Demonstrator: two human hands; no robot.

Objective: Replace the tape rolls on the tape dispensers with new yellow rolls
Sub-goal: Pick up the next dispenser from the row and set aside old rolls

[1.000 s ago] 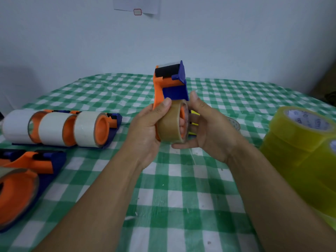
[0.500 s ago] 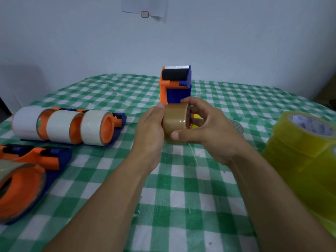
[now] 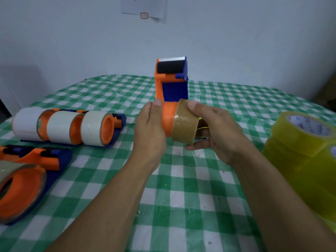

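Brown roll of tape, partly slid off the orange hub of an orange-and-blue dispenser, held above the desk with the cutter end up and away. Right hand: grip closed round the brown roll, thumb on top, fingers beneath. Left hand: grip on the dispenser at the hub side, thumb against the hub's edge, fingers hidden behind. Yellow rolls: stacked at the right of the desk, well apart from both hands. White rolls: three, mounted on dispensers lying in a row at the left. Further dispenser at bottom left, blurred, with a thin roll on its hub. Step in hand, by judgement: removal of the old roll from this dispenser, about half done. Needed next, probably: a straight pull rightward along the hub's axis, a firm brace from the left hand, then somewhere to drop the brown roll before reaching for a yellow one.
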